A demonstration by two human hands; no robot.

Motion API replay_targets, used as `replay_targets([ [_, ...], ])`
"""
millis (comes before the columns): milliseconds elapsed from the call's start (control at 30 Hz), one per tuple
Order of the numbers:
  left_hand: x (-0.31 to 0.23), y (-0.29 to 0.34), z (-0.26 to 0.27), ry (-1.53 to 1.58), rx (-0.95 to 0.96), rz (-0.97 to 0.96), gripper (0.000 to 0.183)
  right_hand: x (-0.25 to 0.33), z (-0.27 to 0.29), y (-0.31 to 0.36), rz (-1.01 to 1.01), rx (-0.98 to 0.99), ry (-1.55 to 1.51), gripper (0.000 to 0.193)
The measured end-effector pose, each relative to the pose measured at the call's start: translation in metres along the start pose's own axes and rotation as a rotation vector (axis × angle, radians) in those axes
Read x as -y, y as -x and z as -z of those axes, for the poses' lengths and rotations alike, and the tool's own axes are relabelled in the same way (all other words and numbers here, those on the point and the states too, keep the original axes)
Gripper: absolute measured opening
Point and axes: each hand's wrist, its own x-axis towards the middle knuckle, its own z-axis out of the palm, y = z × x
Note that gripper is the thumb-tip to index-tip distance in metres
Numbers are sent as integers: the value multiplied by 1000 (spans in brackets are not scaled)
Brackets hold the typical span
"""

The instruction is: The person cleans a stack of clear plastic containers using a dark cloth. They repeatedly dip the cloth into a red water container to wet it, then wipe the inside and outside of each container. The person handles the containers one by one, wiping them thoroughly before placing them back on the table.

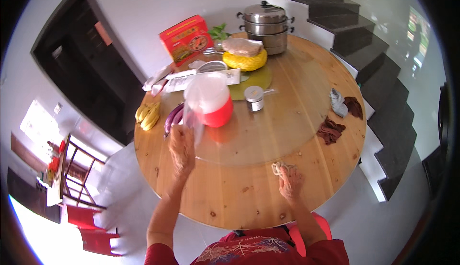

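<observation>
My left hand (182,151) is closed round the handle of a plastic jug (216,112), translucent white above and red below. Whether the jug rests on the glass turntable (292,107) or hangs just over it, I cannot tell. On the near right of the round wooden table (230,193), my right hand (291,183) presses down on a bunched beige cloth (278,168), its fingers closed over it. Purple eggplants (174,116) lie left of the jug, partly behind its handle. A small lidded jar (254,98) stands to the jug's right.
A steamer pot (266,28), a red box (187,39), a leafy plant (219,32) and a yellow rounded item (245,60) stand at the back. Bananas (147,115) lie at the left edge. Brown cloths (330,131) and a grey one (338,103) lie right, near the stairs (369,54).
</observation>
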Motion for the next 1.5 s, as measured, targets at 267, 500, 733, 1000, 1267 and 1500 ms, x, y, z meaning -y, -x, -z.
replay_targets([
  [267, 6, 122, -2, 860, 32, 590, 34, 61, 59, 34, 297, 51, -75, 45],
  [500, 18, 166, -18, 909, 69, 727, 27, 40, 49, 57, 318, -20, -129, 34],
  [733, 20, 169, -31, 856, 42, 855, 30, -50, 29, 5, -18, 43, 110, 43],
  [1000, 29, 164, -64, 885, -14, 994, 16, -178, 17, -46, -373, 34, 256, 43],
  [1267, 21, 147, -110, 798, 43, 1012, 17, -270, 4, -84, -400, -50, 338, 54],
  [1500, 26, 145, -113, 742, 6, 1048, 25, -214, 45, -161, -239, 91, 427, 78],
])
